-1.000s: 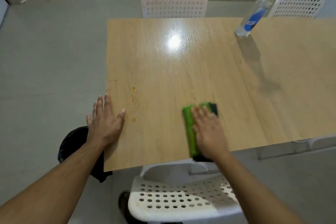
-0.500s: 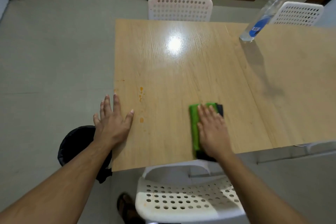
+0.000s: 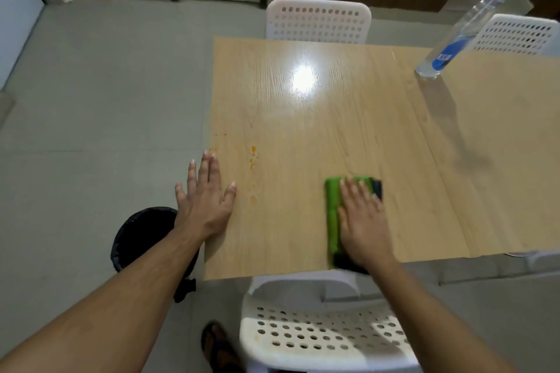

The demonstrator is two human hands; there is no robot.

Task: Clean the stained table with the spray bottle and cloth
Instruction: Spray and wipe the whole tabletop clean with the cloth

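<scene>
Head view: the right hand (image 3: 362, 221) lies flat, fingers straight, pressing the green cloth (image 3: 333, 215) onto the wooden surface (image 3: 303, 130) near its near edge. Left hand (image 3: 206, 200) rests spread and flat at the surface's left edge, holding nothing, just beside the orange stains (image 3: 254, 157). Well apart, the spray bottle (image 3: 472, 21) stands at the far right.
</scene>
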